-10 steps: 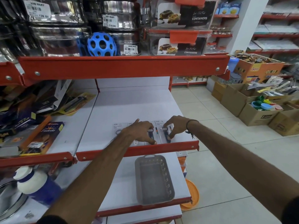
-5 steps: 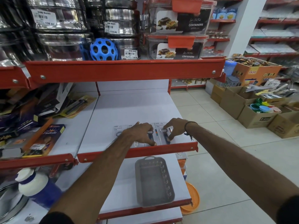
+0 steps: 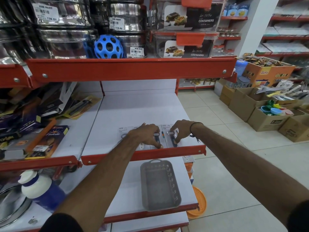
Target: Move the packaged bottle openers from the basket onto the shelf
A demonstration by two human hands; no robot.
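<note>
The packaged bottle openers (image 3: 160,136) lie in a row along the front edge of the white shelf (image 3: 138,111). The left hand (image 3: 147,135) presses flat on them, fingers spread; the right hand (image 3: 181,130) pinches the rightmost pack. The grey basket (image 3: 160,185) sits empty on the shelf below.

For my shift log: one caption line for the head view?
Both hands, left hand and right hand, press carded bottle openers flat on white shelf; grey plastic basket below.

- Even, bright overhead store light; my forearms cast only faint shadows.
- Glare streaks the steel tins (image 3: 63,39).
- Wide-angle bending and blur at frame edges.
</note>
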